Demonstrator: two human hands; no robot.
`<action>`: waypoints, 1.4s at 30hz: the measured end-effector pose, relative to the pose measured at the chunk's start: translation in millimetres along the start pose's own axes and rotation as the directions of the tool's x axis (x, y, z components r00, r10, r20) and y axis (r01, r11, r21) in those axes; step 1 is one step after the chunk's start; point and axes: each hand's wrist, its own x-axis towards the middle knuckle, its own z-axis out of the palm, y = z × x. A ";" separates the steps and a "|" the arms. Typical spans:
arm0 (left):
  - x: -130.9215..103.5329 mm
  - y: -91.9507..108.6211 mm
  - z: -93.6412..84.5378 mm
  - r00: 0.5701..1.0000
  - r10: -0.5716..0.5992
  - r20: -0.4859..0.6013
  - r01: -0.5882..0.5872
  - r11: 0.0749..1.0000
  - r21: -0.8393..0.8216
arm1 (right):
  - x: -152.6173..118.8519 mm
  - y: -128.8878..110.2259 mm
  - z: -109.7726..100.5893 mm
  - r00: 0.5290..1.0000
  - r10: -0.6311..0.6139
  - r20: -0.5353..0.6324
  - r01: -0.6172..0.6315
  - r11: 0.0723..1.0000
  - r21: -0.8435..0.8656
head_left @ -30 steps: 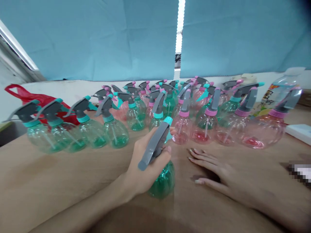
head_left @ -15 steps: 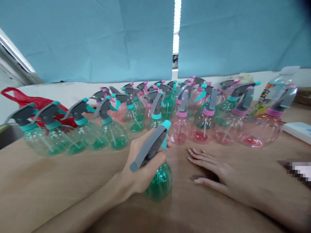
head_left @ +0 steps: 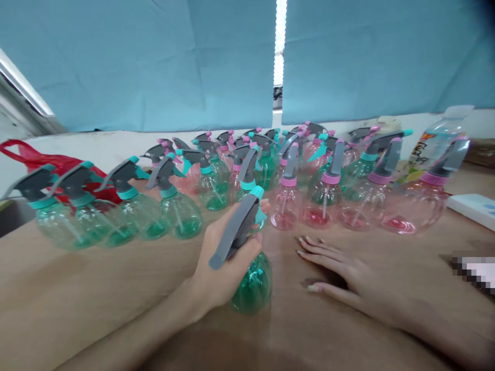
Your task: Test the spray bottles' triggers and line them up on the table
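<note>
A green spray bottle (head_left: 252,286) with a grey and turquoise spray head is at the middle front, and my left hand (head_left: 226,260) is wrapped round its neck, just under the head. Palm down on the wooden table (head_left: 290,330), my right hand (head_left: 340,270) lies with its fingers apart and holds nothing. A pink-collared bottle (head_left: 285,206) stands beyond the gap between my hands, near a red-tinted one (head_left: 319,206). To the left, a green bottle (head_left: 181,216) stands at the end of a slanting row of similar ones.
Several more green and pink spray bottles crowd the back. A red plastic bag (head_left: 65,162) lies at the left behind the row. At the right are a large clear labelled bottle (head_left: 433,139), a white box (head_left: 474,208) and a blurred-out item (head_left: 477,270).
My left hand and the green bottle have shifted slightly, with the spray head a little lower and further left. My right hand has stayed flat on the table.
</note>
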 end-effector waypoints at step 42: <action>1.7 4.0 1.0 1.000 -0.006 -0.007 0.006 1.000 -0.014 | -0.4 1.8 0.8 0.999 0.004 -0.035 -0.002 0.999 0.048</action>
